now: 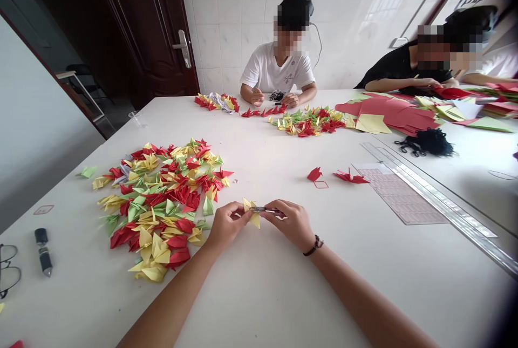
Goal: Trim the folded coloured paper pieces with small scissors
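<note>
My left hand [230, 224] pinches a yellow folded paper crane [254, 220] between thumb and fingers, held just above the table. In my right hand [292, 224] is a slim metal tool with a dark handle [270, 210]. Its pointed end touches the yellow paper; I cannot tell whether it is tweezers or small scissors. A large heap of red, yellow and green paper cranes [162, 197] spreads to the left of my hands. Beyond my right hand lie two red cranes, a single one [314, 174] and a spread one [350, 177].
A long clear ruler [429, 191] and a printed sheet [404, 197] lie at right, near black cords [433, 142]. Co-workers sit across the table [259, 294], by more cranes [309, 122] and red paper sheets [388, 110]. A pen [43, 252] and glasses [8, 272] lie at left.
</note>
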A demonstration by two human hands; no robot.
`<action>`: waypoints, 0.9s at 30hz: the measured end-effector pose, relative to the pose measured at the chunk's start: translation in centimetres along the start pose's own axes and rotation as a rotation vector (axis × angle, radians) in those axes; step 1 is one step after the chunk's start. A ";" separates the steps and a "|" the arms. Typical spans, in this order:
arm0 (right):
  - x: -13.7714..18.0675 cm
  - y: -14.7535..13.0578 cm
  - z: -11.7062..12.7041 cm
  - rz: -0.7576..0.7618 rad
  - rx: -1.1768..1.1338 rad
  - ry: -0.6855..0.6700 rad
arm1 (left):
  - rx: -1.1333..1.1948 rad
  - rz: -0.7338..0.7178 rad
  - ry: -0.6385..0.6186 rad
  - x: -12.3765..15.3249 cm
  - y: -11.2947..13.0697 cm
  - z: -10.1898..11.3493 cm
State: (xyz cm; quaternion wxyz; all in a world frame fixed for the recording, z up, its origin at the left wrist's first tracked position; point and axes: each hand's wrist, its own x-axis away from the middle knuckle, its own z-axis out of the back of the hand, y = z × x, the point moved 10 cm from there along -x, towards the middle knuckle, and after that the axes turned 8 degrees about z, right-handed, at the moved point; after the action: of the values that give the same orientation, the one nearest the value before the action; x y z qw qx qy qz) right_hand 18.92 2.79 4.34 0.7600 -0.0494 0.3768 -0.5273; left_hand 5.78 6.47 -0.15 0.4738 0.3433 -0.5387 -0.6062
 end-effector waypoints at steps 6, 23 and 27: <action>0.1 -0.5 0.2 0.134 0.100 0.021 | 0.015 0.001 0.020 0.1 -0.1 0.2; 0.1 -1.7 0.7 0.269 0.209 0.039 | -0.092 -0.029 0.057 0.2 0.4 0.3; 0.1 -1.6 0.6 0.255 0.212 0.024 | -0.094 -0.043 0.068 0.2 0.6 0.4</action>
State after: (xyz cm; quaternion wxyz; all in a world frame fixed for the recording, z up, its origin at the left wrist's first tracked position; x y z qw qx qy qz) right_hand 18.12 1.83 5.49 0.8172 0.0854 0.3312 -0.4640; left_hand 5.46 6.42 0.52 0.4944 0.3526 -0.4858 -0.6286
